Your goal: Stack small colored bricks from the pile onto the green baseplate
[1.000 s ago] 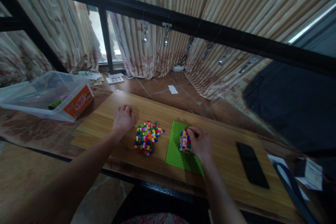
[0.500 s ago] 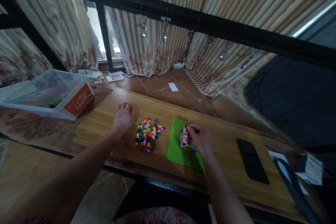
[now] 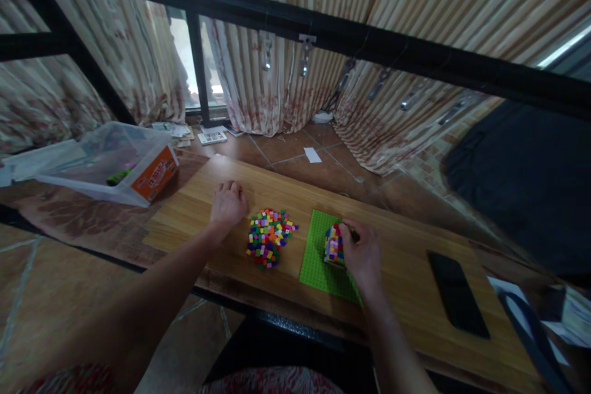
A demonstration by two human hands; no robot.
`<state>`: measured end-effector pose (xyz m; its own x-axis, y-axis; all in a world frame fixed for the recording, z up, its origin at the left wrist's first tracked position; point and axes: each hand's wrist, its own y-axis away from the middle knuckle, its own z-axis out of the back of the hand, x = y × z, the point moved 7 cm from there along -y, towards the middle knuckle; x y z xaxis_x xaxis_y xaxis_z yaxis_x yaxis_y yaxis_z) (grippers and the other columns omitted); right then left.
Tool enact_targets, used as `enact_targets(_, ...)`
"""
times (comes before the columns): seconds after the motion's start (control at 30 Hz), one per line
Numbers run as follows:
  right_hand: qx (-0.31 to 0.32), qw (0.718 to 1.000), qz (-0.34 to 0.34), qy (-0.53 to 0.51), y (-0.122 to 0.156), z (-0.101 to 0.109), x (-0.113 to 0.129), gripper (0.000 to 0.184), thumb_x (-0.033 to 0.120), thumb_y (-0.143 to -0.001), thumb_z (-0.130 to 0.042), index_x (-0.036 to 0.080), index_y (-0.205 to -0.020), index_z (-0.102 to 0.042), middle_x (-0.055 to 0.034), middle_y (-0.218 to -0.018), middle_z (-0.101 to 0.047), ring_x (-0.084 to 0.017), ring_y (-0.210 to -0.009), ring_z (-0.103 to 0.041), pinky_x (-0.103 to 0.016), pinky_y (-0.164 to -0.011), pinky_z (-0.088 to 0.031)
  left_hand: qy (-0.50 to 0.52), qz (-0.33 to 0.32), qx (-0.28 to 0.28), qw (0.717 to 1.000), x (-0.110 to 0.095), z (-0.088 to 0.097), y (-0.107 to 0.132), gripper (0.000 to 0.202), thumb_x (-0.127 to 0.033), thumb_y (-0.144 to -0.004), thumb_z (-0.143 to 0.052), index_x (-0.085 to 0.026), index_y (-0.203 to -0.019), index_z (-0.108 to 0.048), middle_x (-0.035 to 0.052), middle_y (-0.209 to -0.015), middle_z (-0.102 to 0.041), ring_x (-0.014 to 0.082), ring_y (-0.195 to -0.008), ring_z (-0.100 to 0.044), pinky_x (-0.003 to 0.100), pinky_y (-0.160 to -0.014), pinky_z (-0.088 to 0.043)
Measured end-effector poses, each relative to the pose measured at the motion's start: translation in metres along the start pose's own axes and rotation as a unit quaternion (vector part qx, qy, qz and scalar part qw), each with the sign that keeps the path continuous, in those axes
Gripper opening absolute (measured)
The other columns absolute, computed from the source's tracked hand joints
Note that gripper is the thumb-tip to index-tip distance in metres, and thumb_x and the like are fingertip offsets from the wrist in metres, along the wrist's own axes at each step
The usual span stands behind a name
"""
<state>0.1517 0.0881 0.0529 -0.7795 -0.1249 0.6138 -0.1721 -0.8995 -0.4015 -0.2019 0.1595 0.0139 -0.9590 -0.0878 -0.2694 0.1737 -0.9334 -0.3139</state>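
Observation:
A green baseplate (image 3: 318, 265) lies on a wooden board (image 3: 406, 283). On it stands a small multicoloured block structure (image 3: 333, 245). My right hand (image 3: 361, 252) is closed over the structure's right side and top, fingers curled on it. A pile of loose coloured small bricks (image 3: 269, 237) lies left of the plate. My left hand (image 3: 227, 204) rests on the board just left of the pile, fingers curled under, holding nothing that I can see.
A black phone (image 3: 458, 301) lies on the board at the right. A clear plastic tub (image 3: 111, 163) with an orange label sits on the floor at the left. Curtains and a black metal bar cross the back. Papers lie at far right.
The view has shifted slightly, so everything sits a bit further right. My right hand stays on the block structure and my left hand stays beside the pile.

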Motion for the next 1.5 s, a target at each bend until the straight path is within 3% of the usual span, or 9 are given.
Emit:
enact_targets(0.13,-0.046,0.997,0.069,0.004,0.018,0.001,0.032,0.033,0.042,-0.096,-0.050,0.019,-0.096,-0.074,-0.0114,-0.103,-0.072,-0.025,-0.102,-0.059,-0.044,-0.095,-0.043,-0.007,0.001,0.002,1.000,-0.001,0.000,0.000,0.028,-0.023,-0.089,-0.040,-0.016,-0.101,-0.064,0.0145,-0.110,-0.066,0.0310,-0.107,-0.056,0.045,-0.095,-0.043)
enact_targets(0.37,0.067,0.986,0.146,-0.043,0.057,-0.043,0.081,0.019,0.024,-0.096,-0.055,0.023,-0.093,-0.074,-0.0052,-0.094,-0.072,-0.021,-0.093,-0.059,-0.037,-0.087,-0.045,-0.002,-0.004,-0.003,1.000,0.000,0.001,0.000,0.026,-0.022,-0.088,-0.042,-0.017,-0.100,-0.065,0.0140,-0.108,-0.066,0.0307,-0.105,-0.056,0.046,-0.094,-0.043)
enact_targets(0.67,0.168,0.971,0.168,0.009,0.059,-0.083,0.093,0.020,0.018,-0.092,-0.062,0.026,-0.104,-0.075,-0.0047,-0.096,-0.070,-0.023,-0.095,-0.056,-0.035,-0.085,-0.045,-0.001,-0.001,-0.001,1.000,0.000,0.001,0.001,0.026,-0.023,-0.088,-0.041,-0.017,-0.099,-0.064,0.0136,-0.107,-0.065,0.0303,-0.106,-0.056,0.045,-0.094,-0.043)
enact_targets(0.9,0.183,0.966,0.184,0.001,0.056,-0.098,0.089,0.020,0.017,-0.093,-0.057,0.026,-0.095,-0.075,-0.0053,-0.091,-0.070,-0.023,-0.091,-0.057,-0.035,-0.084,-0.046,0.010,-0.002,-0.004,1.000,0.000,0.001,0.001,0.028,-0.023,-0.088,-0.041,-0.017,-0.102,-0.065,0.0145,-0.108,-0.065,0.0312,-0.106,-0.056,0.047,-0.094,-0.042)
enact_targets(1.07,0.162,0.971,0.173,-0.003,0.058,-0.087,0.091,0.019,0.019,-0.094,-0.054,0.024,-0.087,-0.071,-0.0043,-0.088,-0.071,-0.022,-0.085,-0.060,-0.035,-0.082,-0.046,0.006,-0.002,-0.002,1.000,0.001,0.000,0.000,0.029,-0.023,-0.089,-0.040,-0.017,-0.101,-0.065,0.0147,-0.111,-0.065,0.0311,-0.107,-0.056,0.046,-0.094,-0.042)
enact_targets(1.27,0.111,0.984,0.133,-0.045,0.049,-0.042,0.087,0.022,0.026,-0.098,-0.050,0.023,-0.093,-0.071,-0.0050,-0.094,-0.073,-0.021,-0.087,-0.063,-0.034,-0.083,-0.046,0.000,-0.001,0.002,1.000,0.002,-0.001,-0.001,0.030,-0.023,-0.089,-0.040,-0.015,-0.104,-0.065,0.0157,-0.112,-0.065,0.0320,-0.107,-0.056,0.046,-0.095,-0.042)
enact_targets(1.5,0.014,0.998,0.065,-0.024,0.012,0.000,0.039,0.030,0.039,-0.095,-0.051,0.022,-0.088,-0.075,-0.0082,-0.098,-0.070,-0.025,-0.098,-0.058,-0.042,-0.091,-0.044,0.000,-0.004,-0.003,1.000,0.002,-0.001,-0.001,0.029,-0.024,-0.089,-0.040,-0.017,-0.102,-0.065,0.0151,-0.110,-0.066,0.0315,-0.106,-0.056,0.046,-0.093,-0.042)
